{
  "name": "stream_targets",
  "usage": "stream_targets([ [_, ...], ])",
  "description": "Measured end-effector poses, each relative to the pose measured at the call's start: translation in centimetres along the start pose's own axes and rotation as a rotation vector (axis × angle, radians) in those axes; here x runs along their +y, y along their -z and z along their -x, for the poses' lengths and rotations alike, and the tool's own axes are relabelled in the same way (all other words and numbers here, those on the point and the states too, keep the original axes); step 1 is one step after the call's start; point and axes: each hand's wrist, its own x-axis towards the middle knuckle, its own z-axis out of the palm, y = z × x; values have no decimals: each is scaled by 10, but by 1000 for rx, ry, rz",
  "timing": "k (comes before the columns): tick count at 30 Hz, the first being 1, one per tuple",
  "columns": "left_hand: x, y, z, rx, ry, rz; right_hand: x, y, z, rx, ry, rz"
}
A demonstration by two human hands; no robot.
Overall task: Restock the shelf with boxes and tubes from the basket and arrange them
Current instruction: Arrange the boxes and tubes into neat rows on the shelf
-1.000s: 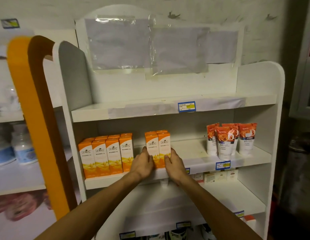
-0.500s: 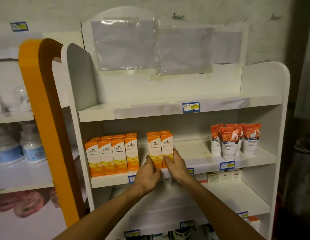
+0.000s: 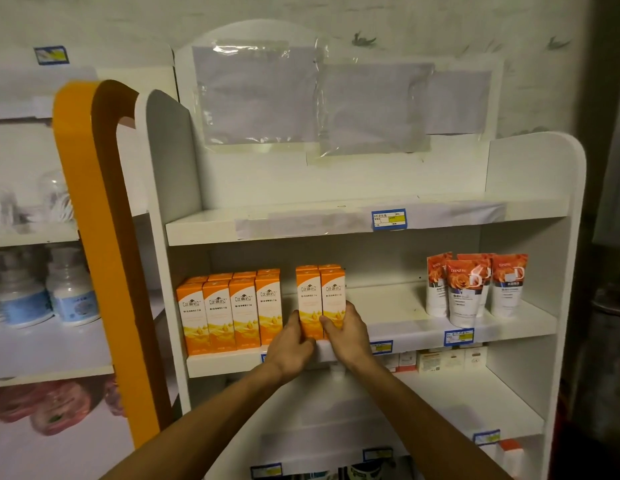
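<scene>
On the middle shelf [image 3: 405, 330] of the white rack, a pair of upright orange boxes [image 3: 320, 296] stands near the front edge. My left hand [image 3: 289, 348] presses on the pair's left side and my right hand [image 3: 346, 332] on its right side, fingers wrapped on the lower part. A narrow gap separates the pair from a row of several matching orange boxes [image 3: 229, 310] at the shelf's left end. Orange-and-white tubes [image 3: 471, 289] stand upright at the right end. The basket is out of view.
The top shelf [image 3: 301, 226] carries only a blue price tag. Small boxes [image 3: 440, 360] sit on the lower shelf. An orange divider panel [image 3: 94, 237] stands to the left, with white bottles [image 3: 69, 292] on the neighbouring rack behind it.
Both hands have slid the pair of orange boxes leftward, narrowing the gap to the left row. The camera view has also shifted left.
</scene>
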Motion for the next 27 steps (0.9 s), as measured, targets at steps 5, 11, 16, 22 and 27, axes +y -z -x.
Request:
stream_targets([
  [5, -2, -1, 1, 30, -12, -3, 2, -7, -2, 17, 8, -1],
  [11, -2, -1, 3, 43, 3, -62, 4, -14, -4, -2, 25, -19],
  [16, -1, 1, 7, 130, -20, -135, 5, -13, -6, -14, 26, -15],
  [22, -2, 10, 11, 190, -61, -198, 5, -14, -6, -31, 40, -13],
  [27, -2, 22, 15, 214, -76, -292, 6, -21, -8, -11, 28, -5],
])
